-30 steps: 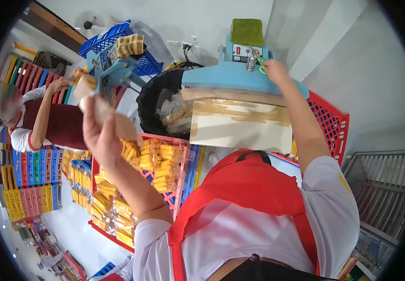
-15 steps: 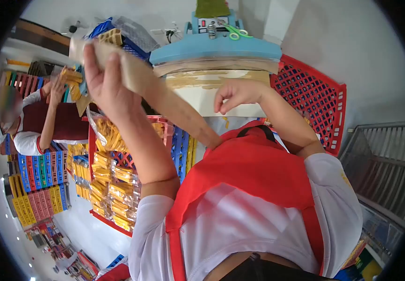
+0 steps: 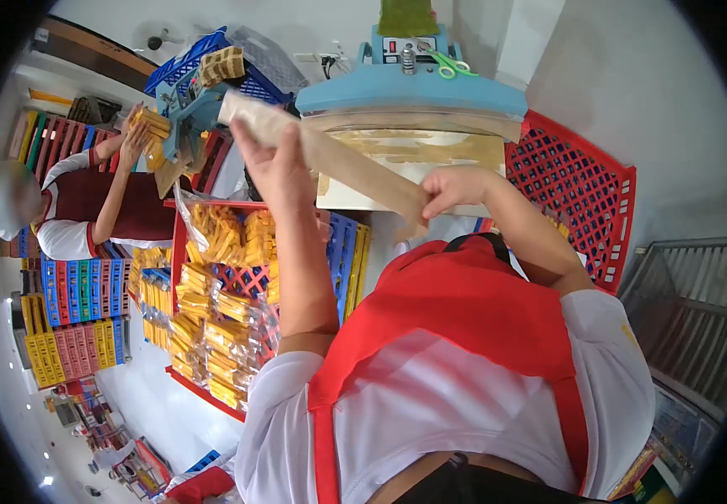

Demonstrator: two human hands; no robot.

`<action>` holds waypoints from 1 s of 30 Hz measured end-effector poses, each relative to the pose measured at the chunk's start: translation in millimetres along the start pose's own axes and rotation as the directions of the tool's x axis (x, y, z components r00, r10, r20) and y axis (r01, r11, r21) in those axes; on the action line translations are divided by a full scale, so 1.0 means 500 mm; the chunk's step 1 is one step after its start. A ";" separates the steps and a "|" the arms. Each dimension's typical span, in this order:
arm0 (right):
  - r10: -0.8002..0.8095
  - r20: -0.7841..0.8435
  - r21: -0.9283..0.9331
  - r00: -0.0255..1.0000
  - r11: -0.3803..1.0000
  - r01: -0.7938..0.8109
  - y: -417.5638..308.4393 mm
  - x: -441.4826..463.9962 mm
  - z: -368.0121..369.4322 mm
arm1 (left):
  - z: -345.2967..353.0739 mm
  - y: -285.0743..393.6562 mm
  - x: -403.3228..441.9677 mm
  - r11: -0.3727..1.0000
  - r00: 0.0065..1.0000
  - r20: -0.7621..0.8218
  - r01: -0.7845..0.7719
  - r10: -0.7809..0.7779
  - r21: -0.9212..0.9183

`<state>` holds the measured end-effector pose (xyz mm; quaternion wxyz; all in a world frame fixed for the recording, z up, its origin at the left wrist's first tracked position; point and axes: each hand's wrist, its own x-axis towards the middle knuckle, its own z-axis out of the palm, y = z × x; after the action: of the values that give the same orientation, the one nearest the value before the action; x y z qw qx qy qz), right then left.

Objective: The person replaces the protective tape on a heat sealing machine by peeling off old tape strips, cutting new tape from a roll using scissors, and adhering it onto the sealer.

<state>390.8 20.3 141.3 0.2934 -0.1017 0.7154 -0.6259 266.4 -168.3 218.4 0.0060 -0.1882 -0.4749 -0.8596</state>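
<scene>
A long, flat beige strip (image 3: 351, 162) stretches slantwise between my two hands, in front of a light blue sealing machine (image 3: 414, 94). My left hand (image 3: 279, 168) is closed on the strip close to its upper left end, with fingers raised along it. At the lower right end, my right hand (image 3: 458, 186) pinches the strip between thumb and fingers. Behind it lies the machine's pale work plate (image 3: 355, 193), stained brown. Green-handled scissors (image 3: 450, 65) and a small metal cylinder (image 3: 408, 59) rest on top of the machine.
A red crate (image 3: 180, 244) with bagged yellow sticks stands at my left. Another red crate (image 3: 578, 197) leans at the right, near a metal rack (image 3: 687, 311). A co-worker (image 3: 120, 197) handles yellow packs by a second blue machine (image 3: 191, 118). Stacked colored crates (image 3: 78, 290) stand beyond.
My left hand has moved right with the strip. My right hand, empty before, has taken hold of the strip's lower end. The view has shifted slightly.
</scene>
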 end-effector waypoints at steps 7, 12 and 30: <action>0.231 -0.306 0.123 0.923 0.972 -0.203 0.161 -0.071 -0.054 | -0.273 -0.196 0.013 0.903 0.807 -0.409 0.347 -0.425 -0.253; 0.444 -0.435 0.236 0.784 0.896 -0.377 0.238 -0.139 -0.073 | -0.359 -0.310 0.008 0.748 0.634 -0.400 0.594 -0.662 -0.296; 0.564 -0.826 0.394 0.022 0.549 0.737 0.321 -0.038 -0.053 | -0.356 -0.442 0.089 0.554 0.481 -0.298 0.794 -0.824 -0.249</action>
<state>427.5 83.5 -5.3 -0.3411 0.4597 0.2891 -0.7673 126.8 -185.4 -32.0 -0.3144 0.2286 -0.4626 -0.7968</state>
